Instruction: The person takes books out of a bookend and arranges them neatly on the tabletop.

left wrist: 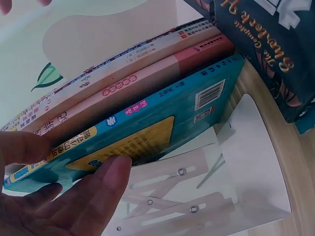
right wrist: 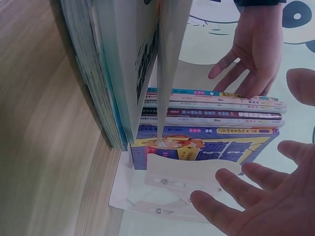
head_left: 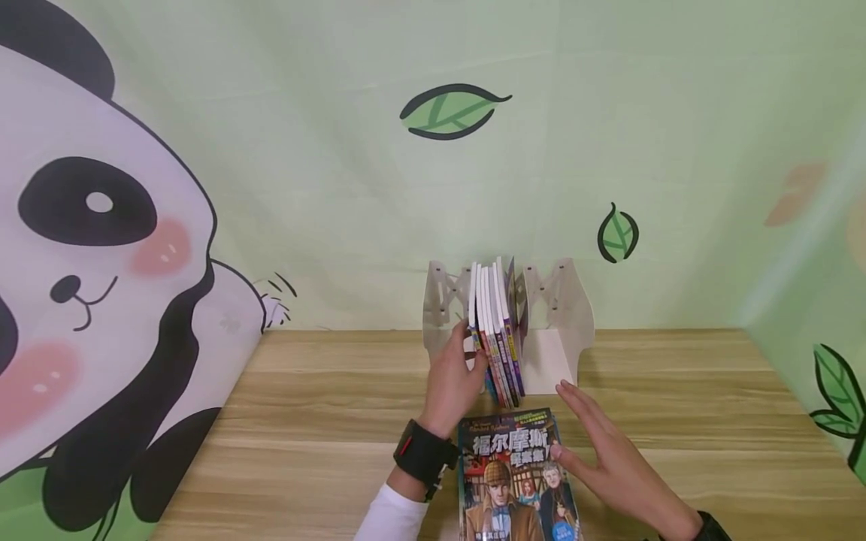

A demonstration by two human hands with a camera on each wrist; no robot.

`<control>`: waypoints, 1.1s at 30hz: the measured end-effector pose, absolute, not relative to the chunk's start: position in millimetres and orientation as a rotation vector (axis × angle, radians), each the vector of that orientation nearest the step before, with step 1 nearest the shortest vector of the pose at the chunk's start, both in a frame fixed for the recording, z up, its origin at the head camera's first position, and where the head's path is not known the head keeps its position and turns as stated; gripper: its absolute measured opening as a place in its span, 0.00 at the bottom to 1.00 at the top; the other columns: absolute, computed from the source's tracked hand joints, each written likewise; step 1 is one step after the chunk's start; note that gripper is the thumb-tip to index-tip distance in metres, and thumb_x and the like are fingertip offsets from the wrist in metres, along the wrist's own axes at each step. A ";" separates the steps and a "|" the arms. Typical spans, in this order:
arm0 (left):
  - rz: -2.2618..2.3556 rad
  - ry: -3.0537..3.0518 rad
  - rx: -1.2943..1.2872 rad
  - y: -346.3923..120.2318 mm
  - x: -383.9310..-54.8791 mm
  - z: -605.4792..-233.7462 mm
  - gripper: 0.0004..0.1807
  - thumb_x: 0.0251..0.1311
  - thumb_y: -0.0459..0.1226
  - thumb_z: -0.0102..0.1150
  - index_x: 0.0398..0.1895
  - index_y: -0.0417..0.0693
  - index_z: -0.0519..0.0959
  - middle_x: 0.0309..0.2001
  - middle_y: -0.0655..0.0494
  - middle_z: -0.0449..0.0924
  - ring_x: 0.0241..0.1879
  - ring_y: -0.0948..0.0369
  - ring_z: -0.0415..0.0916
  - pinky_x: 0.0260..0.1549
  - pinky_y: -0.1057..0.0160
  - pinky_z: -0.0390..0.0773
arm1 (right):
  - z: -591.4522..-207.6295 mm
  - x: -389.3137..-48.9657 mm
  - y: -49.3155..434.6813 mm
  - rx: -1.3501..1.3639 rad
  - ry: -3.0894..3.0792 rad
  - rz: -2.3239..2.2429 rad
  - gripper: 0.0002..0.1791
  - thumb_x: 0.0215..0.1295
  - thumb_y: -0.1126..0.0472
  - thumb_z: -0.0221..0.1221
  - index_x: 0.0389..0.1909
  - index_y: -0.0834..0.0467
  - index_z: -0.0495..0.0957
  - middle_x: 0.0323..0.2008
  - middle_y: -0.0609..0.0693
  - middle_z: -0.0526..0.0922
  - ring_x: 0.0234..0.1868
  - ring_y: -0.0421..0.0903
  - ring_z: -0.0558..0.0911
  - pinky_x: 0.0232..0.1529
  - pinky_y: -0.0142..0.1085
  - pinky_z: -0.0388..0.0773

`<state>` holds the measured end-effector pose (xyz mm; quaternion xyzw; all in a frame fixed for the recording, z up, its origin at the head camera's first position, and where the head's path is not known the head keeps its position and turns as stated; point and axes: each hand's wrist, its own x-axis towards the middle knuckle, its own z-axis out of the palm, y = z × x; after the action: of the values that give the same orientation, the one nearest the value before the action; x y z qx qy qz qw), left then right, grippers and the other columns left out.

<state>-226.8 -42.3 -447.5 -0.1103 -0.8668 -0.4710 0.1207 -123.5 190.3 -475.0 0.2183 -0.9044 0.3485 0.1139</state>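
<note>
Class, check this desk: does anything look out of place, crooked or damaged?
The detective book looks out of place: it lies flat in front of the white rack, while a row of books stands inside the rack. No spill or damage shows.

Pale green backdrop (head_left: 325, 173), faintly creased, behind wooden table (head_left: 325, 428), grain running sideways. Big printed panda (head_left: 128, 300) at left, pink-cheeked. Printed leaf (head_left: 452, 114) high near middle; smaller leaf (head_left: 618, 237) lower, to its right; sprig (head_left: 841, 392) at right edge. Pale streak (head_left: 805, 234) slanting across right side.
</note>
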 end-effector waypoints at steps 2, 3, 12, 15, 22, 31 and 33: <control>-1.370 -2.534 -0.320 -41.5 -227.6 -447.9 0.32 0.68 0.37 0.52 0.74 0.45 0.58 0.66 0.44 0.72 0.48 0.50 0.83 0.34 0.66 0.83 | -475.2 -123.5 190.5 0.639 -2.654 1.028 0.45 0.66 0.55 0.63 0.78 0.45 0.48 0.76 0.57 0.56 0.67 0.68 0.67 0.54 0.68 0.72; -1.362 -2.539 -0.318 -41.1 -228.0 -448.2 0.32 0.68 0.37 0.52 0.74 0.44 0.58 0.67 0.44 0.71 0.48 0.50 0.83 0.34 0.66 0.83 | -475.4 -123.5 190.6 0.638 -2.656 1.032 0.45 0.66 0.55 0.62 0.78 0.44 0.48 0.76 0.58 0.56 0.68 0.67 0.67 0.54 0.68 0.72; -1.270 -2.516 -0.326 -36.8 -234.7 -453.6 0.33 0.69 0.37 0.52 0.75 0.41 0.56 0.64 0.40 0.73 0.50 0.50 0.81 0.44 0.57 0.83 | -478.0 -123.5 191.1 0.638 -2.666 1.052 0.43 0.67 0.54 0.61 0.78 0.44 0.48 0.75 0.58 0.57 0.67 0.68 0.68 0.53 0.69 0.72; -1.213 -2.493 -0.377 -35.3 -236.9 -455.4 0.33 0.70 0.35 0.51 0.76 0.43 0.54 0.61 0.40 0.76 0.47 0.51 0.82 0.41 0.58 0.84 | -478.5 -123.6 191.3 0.638 -2.667 1.054 0.43 0.67 0.55 0.61 0.78 0.43 0.48 0.76 0.58 0.56 0.66 0.68 0.69 0.52 0.69 0.73; -1.139 -2.407 -0.437 -33.3 -233.3 -454.6 0.29 0.70 0.32 0.49 0.73 0.41 0.59 0.56 0.42 0.78 0.41 0.52 0.83 0.35 0.58 0.82 | -480.3 -124.7 191.4 0.622 -2.679 1.061 0.44 0.67 0.55 0.61 0.78 0.42 0.48 0.76 0.57 0.56 0.68 0.67 0.68 0.53 0.69 0.72; -1.149 -2.382 -0.448 -34.7 -231.3 -451.7 0.30 0.72 0.33 0.46 0.75 0.43 0.55 0.53 0.44 0.78 0.33 0.58 0.79 0.27 0.69 0.77 | -479.2 -125.2 191.9 0.634 -2.661 1.043 0.44 0.67 0.54 0.61 0.78 0.43 0.48 0.75 0.58 0.57 0.68 0.66 0.68 0.54 0.67 0.72; -1.170 -2.385 -0.444 -35.7 -230.5 -448.5 0.29 0.73 0.34 0.45 0.75 0.43 0.55 0.51 0.44 0.80 0.32 0.59 0.79 0.26 0.70 0.77 | -478.3 -125.6 192.0 0.637 -2.653 1.035 0.44 0.67 0.54 0.61 0.78 0.43 0.48 0.75 0.58 0.57 0.67 0.66 0.68 0.54 0.67 0.73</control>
<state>-230.5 -35.7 -448.5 -0.1608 -0.8634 -0.4236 0.2221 -125.6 192.0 -478.3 0.2170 -0.9034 0.3526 0.1116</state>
